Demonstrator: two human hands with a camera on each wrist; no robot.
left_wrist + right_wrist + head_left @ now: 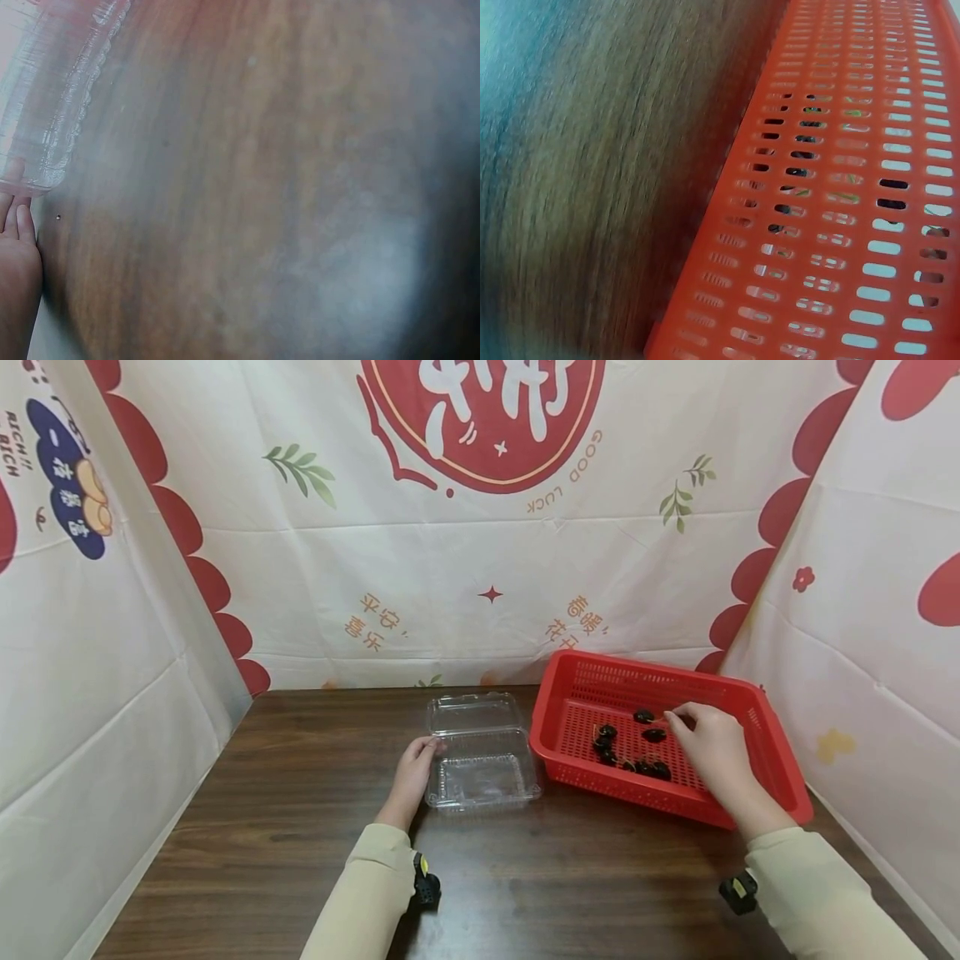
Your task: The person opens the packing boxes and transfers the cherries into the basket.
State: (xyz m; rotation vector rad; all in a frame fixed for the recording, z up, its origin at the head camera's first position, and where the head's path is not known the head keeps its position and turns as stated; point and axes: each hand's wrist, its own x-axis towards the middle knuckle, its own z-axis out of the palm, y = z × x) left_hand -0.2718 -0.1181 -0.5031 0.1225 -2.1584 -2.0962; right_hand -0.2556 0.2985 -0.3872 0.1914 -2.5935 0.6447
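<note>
A clear plastic clamshell container (483, 781) lies with its lid (476, 714) folded back on the table. My left hand (408, 777) holds its left side near the hinge; in the left wrist view, fingers (24, 221) reach the rim, one showing through the plastic. To the right is a red perforated basket (600, 787) with several dark, glossy cherries (603, 745) on its floor. Inside it, my right hand (708, 743) pinches the thin stem of a cherry (643, 716). Another cherry (654, 735) lies just below that one. The right wrist view shows only the basket's slotted side (832, 225), hiding the hand.
The dark wooden table (300, 793) runs back to a white printed cloth (450, 568). More cloth hangs at the left and right. The basket's raised walls surround the cherries, and its left end stands close to the container.
</note>
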